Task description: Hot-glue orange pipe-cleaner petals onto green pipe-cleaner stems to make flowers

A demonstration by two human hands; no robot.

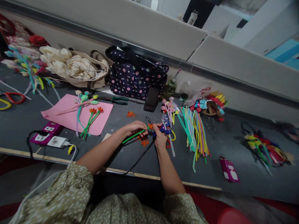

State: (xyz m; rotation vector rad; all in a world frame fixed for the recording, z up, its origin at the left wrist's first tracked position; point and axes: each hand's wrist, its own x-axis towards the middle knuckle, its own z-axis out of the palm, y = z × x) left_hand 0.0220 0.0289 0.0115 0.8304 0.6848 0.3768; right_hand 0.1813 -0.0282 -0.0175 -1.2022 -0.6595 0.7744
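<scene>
My left hand [136, 128] pinches a green pipe-cleaner stem [132, 137] with a small orange flower head at its upper end. Close beside it, my right hand [160, 137] is closed around a blue glue gun [166, 129], whose black cord [141, 158] runs down to the table edge. A clear glue stick [172, 147] sticks out behind the gun. The gun's tip is near the orange flower; whether they touch is too small to tell. Loose orange petal pieces [144, 142] lie under my hands. Scissors with red and yellow handles [173, 135] are partly hidden by my right hand.
On the left, pink paper [105, 115] carries finished flowers [92, 119]. A pipe-cleaner bundle [196, 132] lies to the right. Orange bits [131, 114], pliers [119, 100], a phone [151, 99] and a dotted bag [137, 74] are farther back. Purple power strips [48, 132] sit near the front.
</scene>
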